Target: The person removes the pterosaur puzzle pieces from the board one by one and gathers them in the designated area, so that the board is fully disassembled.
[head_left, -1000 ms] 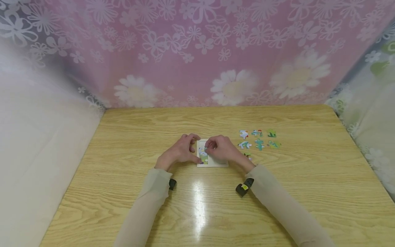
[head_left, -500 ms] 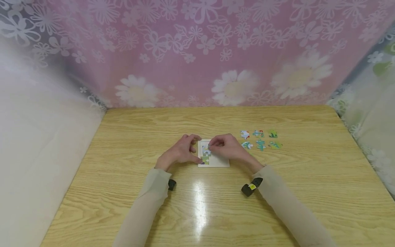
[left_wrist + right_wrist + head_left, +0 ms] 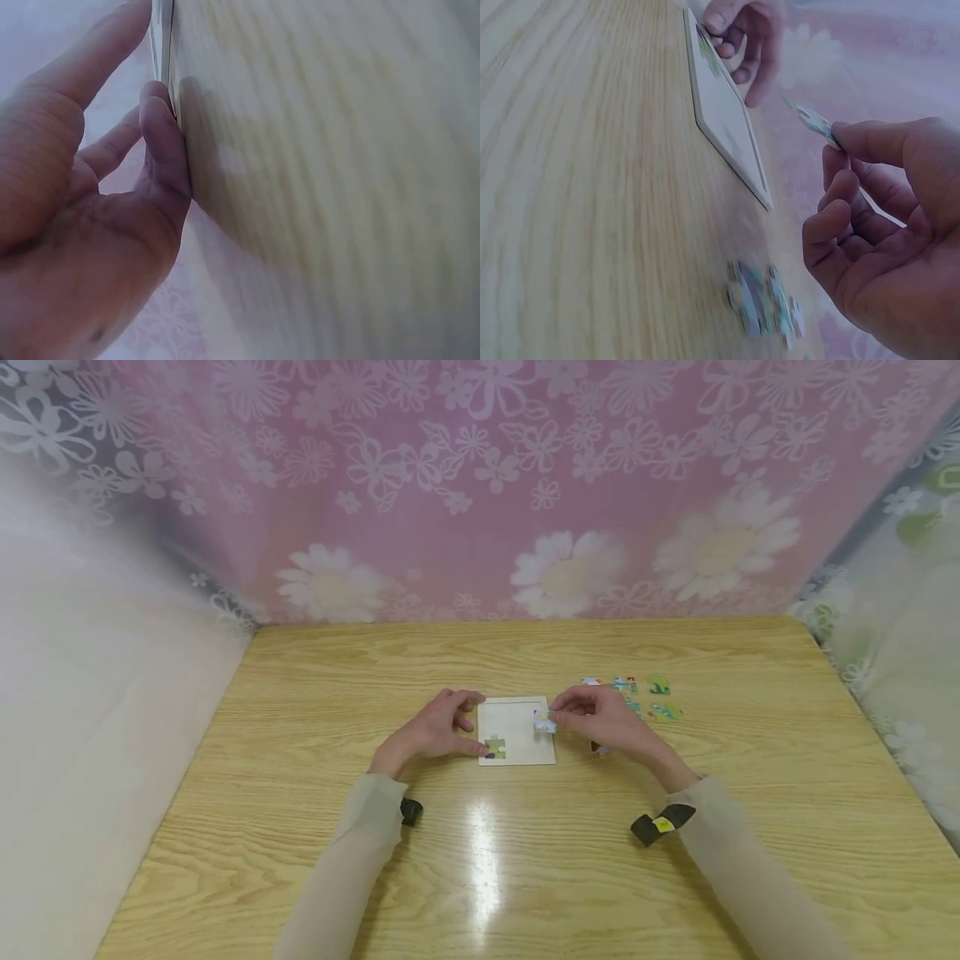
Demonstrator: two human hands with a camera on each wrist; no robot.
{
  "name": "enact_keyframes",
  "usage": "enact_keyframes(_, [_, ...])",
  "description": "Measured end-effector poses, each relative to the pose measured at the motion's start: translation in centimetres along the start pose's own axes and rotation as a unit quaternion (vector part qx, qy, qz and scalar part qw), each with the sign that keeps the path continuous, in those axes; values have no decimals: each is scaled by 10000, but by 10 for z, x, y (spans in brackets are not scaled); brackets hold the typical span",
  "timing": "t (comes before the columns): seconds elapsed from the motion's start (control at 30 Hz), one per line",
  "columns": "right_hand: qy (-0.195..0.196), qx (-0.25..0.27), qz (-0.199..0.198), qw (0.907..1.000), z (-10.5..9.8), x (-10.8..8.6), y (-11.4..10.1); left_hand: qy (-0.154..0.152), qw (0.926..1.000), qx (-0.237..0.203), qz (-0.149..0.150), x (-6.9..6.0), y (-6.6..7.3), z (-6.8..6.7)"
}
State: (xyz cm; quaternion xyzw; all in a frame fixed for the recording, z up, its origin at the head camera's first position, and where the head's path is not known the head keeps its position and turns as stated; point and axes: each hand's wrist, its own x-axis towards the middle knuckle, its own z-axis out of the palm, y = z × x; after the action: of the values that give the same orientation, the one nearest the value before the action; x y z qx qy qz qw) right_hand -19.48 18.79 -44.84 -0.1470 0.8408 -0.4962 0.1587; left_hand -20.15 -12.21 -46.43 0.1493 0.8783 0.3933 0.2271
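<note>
A white puzzle tray (image 3: 521, 745) lies flat on the table in the head view. One green-and-purple jigsaw piece (image 3: 496, 748) sits in its near left corner. My left hand (image 3: 435, 727) rests at the tray's left side, thumb on the near corner and index finger by the far corner; its other fingers are bent against the edge in the left wrist view. Above the tray's right side, my right hand (image 3: 603, 720) pinches a pale blue jigsaw piece (image 3: 814, 121) between thumb and index finger. In the right wrist view this piece is tilted and clear of the tray.
Several loose jigsaw pieces (image 3: 659, 685) lie right of the tray, some hidden behind my right hand. The wooden table (image 3: 360, 660) meets a pink floral curtain (image 3: 450, 527) at the back. Dark straps circle both wrists.
My right hand has lifted the pale blue jigsaw piece from the tray's left side and carried it right. The green-and-purple piece stays in the corner. My left hand barely moves.
</note>
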Motion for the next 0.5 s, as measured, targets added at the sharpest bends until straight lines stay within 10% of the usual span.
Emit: enact_keyframes(0.5, [341, -475, 207, 9981, -44, -41, 21, 91, 9994, -341, 16, -5, -1, 2])
